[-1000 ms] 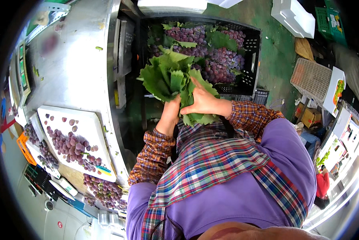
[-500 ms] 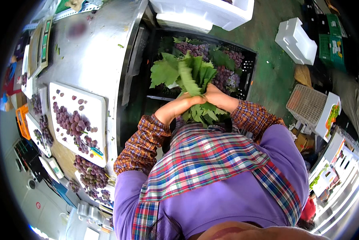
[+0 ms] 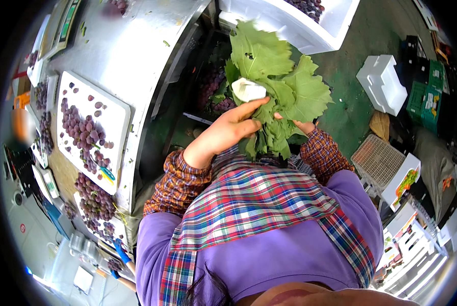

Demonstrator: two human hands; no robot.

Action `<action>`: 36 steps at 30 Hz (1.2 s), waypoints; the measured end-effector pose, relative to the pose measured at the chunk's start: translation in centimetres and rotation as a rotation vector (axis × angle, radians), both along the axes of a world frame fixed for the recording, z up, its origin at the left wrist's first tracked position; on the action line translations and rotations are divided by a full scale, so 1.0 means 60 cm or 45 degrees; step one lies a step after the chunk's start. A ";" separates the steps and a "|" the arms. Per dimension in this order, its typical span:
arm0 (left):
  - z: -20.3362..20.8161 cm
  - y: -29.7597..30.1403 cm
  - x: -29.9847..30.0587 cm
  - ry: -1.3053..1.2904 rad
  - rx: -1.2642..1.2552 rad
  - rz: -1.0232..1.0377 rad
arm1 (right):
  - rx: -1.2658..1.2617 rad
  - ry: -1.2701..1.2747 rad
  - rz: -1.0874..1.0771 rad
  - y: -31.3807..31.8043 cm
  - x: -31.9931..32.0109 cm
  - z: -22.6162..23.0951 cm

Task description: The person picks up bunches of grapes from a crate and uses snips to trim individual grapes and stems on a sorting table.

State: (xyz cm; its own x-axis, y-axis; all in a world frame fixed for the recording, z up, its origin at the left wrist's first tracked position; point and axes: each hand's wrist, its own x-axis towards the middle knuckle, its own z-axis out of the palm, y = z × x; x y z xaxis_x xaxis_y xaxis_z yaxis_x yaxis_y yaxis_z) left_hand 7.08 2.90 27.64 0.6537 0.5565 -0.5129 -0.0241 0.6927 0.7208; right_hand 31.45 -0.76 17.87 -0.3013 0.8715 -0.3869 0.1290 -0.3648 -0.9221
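A bunch of green leaves (image 3: 289,89) is held in front of the person's body. The left hand (image 3: 220,136) comes in from the left, with its two visible digits on the near left side of the bunch. These digits are slightly parted and bent around the lower leaves, gripping them. The right hand (image 3: 304,127) is on the near right side, mostly hidden behind the leaves; part of it and one fingertip show, so I cannot tell how far its fingers are closed or how firmly they hold. The broad leaves fan out beyond the fingers to the far side and the right, while smaller crumpled ones hang below them, toward the checked apron (image 3: 259,204). A small white piece (image 3: 247,90) sits just beyond the left hand's upper digit, against the leaves; its kind is unclear.

To the left runs the edge of the metal table (image 3: 131,41), apart from the leaves. On it, a white board (image 3: 117,132) bears grapes (image 3: 83,127) and scissors (image 3: 107,175). Beneath the bunch, at its left, a dark crate (image 3: 197,119) of grapes is partly covered. On the far side, leaf tips overlap a white foam box (image 3: 274,20) in view; whether they touch is unclear. To the right, green floor (image 3: 343,84) lies between the leaves and a second white box (image 3: 379,84), well apart.
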 end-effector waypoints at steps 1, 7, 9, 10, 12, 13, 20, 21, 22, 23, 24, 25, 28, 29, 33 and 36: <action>0.002 -0.007 -0.007 0.075 0.069 -0.012 | 0.023 -0.028 0.023 0.007 -0.001 0.001; 0.031 -0.058 -0.069 0.424 0.196 0.061 | 0.406 -0.227 0.226 0.060 -0.027 -0.016; 0.005 -0.095 -0.095 0.267 0.206 0.396 | 0.346 -0.210 0.247 0.078 -0.042 -0.007; -0.004 -0.119 -0.112 0.208 0.212 0.589 | 0.319 -0.203 0.265 0.086 -0.048 -0.004; -0.010 -0.155 -0.133 0.223 0.095 0.873 | 0.284 -0.202 0.281 0.097 -0.059 0.008; -0.026 -0.175 -0.143 0.247 0.065 0.962 | 0.270 -0.189 0.288 0.101 -0.070 0.009; -0.117 -0.385 -0.176 0.296 -0.351 1.585 | 0.283 -0.170 0.531 0.148 -0.197 0.008; -0.131 -0.420 -0.180 0.291 -0.442 1.687 | 0.286 -0.153 0.562 0.149 -0.218 0.007; -0.145 -0.454 -0.196 0.288 -0.507 1.772 | 0.308 -0.134 0.573 0.148 -0.237 0.011; -0.154 -0.491 -0.213 0.324 -0.545 1.858 | 0.323 -0.102 0.589 0.144 -0.252 0.016; -0.147 -0.511 -0.178 0.356 -0.570 1.994 | 0.369 -0.097 0.609 0.161 -0.236 0.040; -0.140 -0.536 -0.152 0.424 -0.611 2.160 | 0.368 -0.083 0.652 0.175 -0.242 0.052; -0.137 -0.606 -0.168 0.545 -0.532 2.740 | 0.441 0.017 0.710 0.200 -0.243 0.093; -0.141 -0.628 -0.198 0.495 -0.430 2.900 | 0.471 0.033 0.715 0.202 -0.249 0.105; -0.175 -0.656 -0.291 0.461 -0.187 3.257 | 0.559 0.056 0.759 0.201 -0.251 0.139; -0.196 -0.612 -0.325 1.033 -0.379 2.930 | 0.581 0.042 0.769 0.204 -0.222 0.143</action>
